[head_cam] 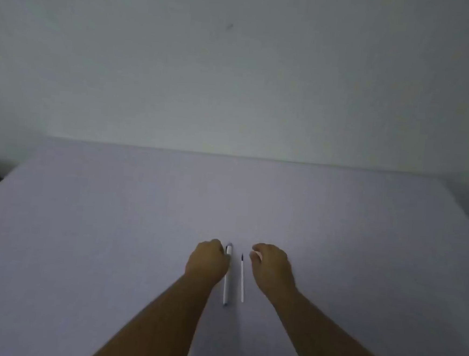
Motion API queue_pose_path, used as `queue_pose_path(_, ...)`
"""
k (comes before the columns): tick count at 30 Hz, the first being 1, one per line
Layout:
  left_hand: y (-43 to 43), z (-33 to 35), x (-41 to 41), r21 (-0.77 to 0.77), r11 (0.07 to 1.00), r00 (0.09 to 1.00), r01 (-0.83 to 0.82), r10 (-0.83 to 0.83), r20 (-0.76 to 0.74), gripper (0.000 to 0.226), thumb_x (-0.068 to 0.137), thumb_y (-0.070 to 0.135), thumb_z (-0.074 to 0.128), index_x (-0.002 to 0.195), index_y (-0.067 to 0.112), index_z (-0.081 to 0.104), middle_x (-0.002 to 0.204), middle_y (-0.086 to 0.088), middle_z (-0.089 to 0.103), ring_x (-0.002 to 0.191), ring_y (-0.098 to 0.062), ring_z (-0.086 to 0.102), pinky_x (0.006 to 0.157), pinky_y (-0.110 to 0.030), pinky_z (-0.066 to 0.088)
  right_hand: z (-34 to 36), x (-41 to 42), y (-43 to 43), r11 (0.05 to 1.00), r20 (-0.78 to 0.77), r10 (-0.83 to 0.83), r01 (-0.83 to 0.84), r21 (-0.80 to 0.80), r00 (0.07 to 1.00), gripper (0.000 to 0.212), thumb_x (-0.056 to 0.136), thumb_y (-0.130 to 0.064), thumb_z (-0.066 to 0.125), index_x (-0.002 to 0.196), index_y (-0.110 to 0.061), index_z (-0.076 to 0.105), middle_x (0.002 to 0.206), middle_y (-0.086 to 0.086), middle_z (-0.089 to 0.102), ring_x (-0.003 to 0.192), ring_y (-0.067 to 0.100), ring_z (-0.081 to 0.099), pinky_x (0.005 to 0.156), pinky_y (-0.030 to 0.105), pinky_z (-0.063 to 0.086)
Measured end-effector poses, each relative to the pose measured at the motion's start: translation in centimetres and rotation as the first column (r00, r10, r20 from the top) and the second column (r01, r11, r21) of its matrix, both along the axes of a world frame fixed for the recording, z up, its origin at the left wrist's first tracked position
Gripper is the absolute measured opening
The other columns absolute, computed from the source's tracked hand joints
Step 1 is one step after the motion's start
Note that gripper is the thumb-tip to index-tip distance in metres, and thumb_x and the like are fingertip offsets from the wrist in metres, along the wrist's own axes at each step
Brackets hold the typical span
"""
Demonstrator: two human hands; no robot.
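the left hand [208,260] curls its fingers round the white pen [226,286] at its right side, while the thin refill [242,282] lies just left of the loosely curled, empty right hand [271,267].

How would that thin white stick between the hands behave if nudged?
The thin refill looks round and lies flat on the table, so it would probably roll. Being so slender, it is likely very light and may flex slightly.
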State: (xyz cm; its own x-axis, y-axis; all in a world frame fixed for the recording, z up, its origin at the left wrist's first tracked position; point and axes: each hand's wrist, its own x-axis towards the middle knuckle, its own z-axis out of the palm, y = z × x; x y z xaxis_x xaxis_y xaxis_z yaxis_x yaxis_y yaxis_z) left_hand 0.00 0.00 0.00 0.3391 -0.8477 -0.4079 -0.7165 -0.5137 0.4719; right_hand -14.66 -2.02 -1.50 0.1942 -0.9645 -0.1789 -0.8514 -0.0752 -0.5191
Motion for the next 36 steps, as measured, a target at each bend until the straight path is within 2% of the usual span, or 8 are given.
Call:
queue_pose_path(8, 0.4, -3.3, -1.1, 0.092, 0.991, 0.99, -0.098, 0.106, -0.088, 0.023, 0.079, 0.027, 0.062, 0.089, 0.006, 0.063, 0.084, -0.009, 0.065, 0.07, -0.023, 0.06, 0.06, -0.026, 0.044, -2.4, 0.0, 1.2, 0.999, 0.043, -0.036, 0.035, 0.025, 0.998, 0.019, 0.091, -0.023, 0.052, 0.09, -0.011, 0.065, 0.092, 0.009, 0.067, 0.092, 0.026, 0.059, 0.077, 0.036, 0.049)
queue_pose_path(14, 0.6, -2.9, -1.3, 0.026, 0.993, 0.986, -0.118, 0.12, -0.118, 0.016, 0.08, 0.025, 0.059, 0.083, 0.01, 0.066, 0.072, -0.004, 0.065, 0.064, -0.02, 0.062, 0.054, -0.024, 0.047, -1.7, 1.4, 0.0, 0.975, 0.171, -0.156, 0.124, 0.183, 0.973, 0.022, 0.089, -0.032, 0.057, 0.093, -0.012, 0.067, 0.092, 0.003, 0.067, 0.083, 0.02, 0.06, 0.071, 0.029, 0.046)
queue_pose_path(19, 1.2, -2.1, -1.7, -0.099, 0.995, 0.995, -0.015, 0.005, -0.102, 0.013, 0.085, 0.029, 0.059, 0.077, 0.017, 0.059, 0.067, 0.004, 0.059, 0.061, -0.014, 0.056, 0.059, -0.028, 0.049, -0.5, 2.9, -1.3, 0.903, 0.304, -0.337, 0.216, 0.37, 0.891, 0.027, 0.084, -0.037, 0.064, 0.088, -0.011, 0.069, 0.074, -0.004, 0.06, 0.069, 0.013, 0.055, 0.058, 0.023, 0.04)
queue_pose_path(22, 1.3, -1.7, -1.4, -0.118, 0.993, 0.989, 0.009, -0.027, -0.146, 0.013, 0.087, 0.028, 0.059, 0.08, 0.018, 0.057, 0.069, 0.004, 0.057, 0.067, -0.019, 0.059, 0.065, -0.036, 0.054, 0.0, 3.1, -1.7, 0.862, 0.364, -0.437, 0.269, 0.429, 0.823, 0.028, 0.085, -0.032, 0.062, 0.07, -0.01, 0.069, 0.069, 0.007, 0.066, 0.069, 0.021, 0.06, 0.067, 0.035, 0.05)
queue_pose_path(26, 2.0, -2.2, -0.7, -0.062, 0.998, 0.99, 0.032, -0.04, -0.135, 0.015, 0.085, 0.031, 0.061, 0.089, 0.016, 0.063, 0.079, 0.001, 0.06, 0.075, -0.019, 0.06, 0.066, -0.031, 0.052, 0.6, 1.8, -3.1, 0.772, 0.474, -0.627, 0.41, 0.485, 0.618, 0.031, 0.088, -0.025, 0.056, 0.059, -0.016, 0.065, 0.071, 0.01, 0.067, 0.059, 0.02, 0.057, 0.077, 0.044, 0.055)
queue_pose_path(30, 2.6, -2.6, -0.1, -0.065, 0.996, 0.982, -0.058, 0.045, -0.185, 0.02, 0.087, 0.031, 0.06, 0.1, 0.017, 0.064, 0.081, 0.008, 0.059, 0.067, -0.004, 0.052, 0.044, -0.008, 0.037, 0.3, -0.2, -3.8, 0.914, 0.226, -0.315, 0.23, 0.334, 0.922, 0.022, 0.086, -0.023, 0.06, 0.086, -0.004, 0.068, 0.09, 0.018, 0.072, 0.085, 0.033, 0.067, 0.078, 0.037, 0.051)
queue_pose_path(33, 2.5, -2.5, -0.1, -0.087, 0.988, 0.963, -0.128, 0.103, -0.248, 0.023, 0.086, 0.028, 0.062, 0.106, 0.016, 0.066, 0.089, 0.004, 0.065, 0.079, -0.01, 0.057, 0.043, -0.007, 0.035, -0.9, -0.6, -2.4, 0.936, 0.101, -0.2, 0.16, 0.315, 0.975, 0.019, 0.082, -0.02, 0.064, 0.096, -0.007, 0.063, 0.101, 0.015, 0.071, 0.094, 0.032, 0.065, 0.081, 0.035, 0.052)
queue_pose_path(36, 2.5, -2.3, -0.1, -0.095, 0.985, 0.956, -0.141, 0.11, -0.272, 0.02, 0.086, 0.029, 0.063, 0.103, 0.019, 0.068, 0.089, 0.004, 0.068, 0.073, -0.007, 0.058, 0.04, -0.007, 0.037, -1.3, -0.4, -1.9, 0.954, 0.058, -0.133, 0.112, 0.278, 0.989, 0.011, 0.084, -0.024, 0.063, 0.083, -0.014, 0.06, 0.099, 0.014, 0.07, 0.093, 0.033, 0.064, 0.081, 0.037, 0.051)
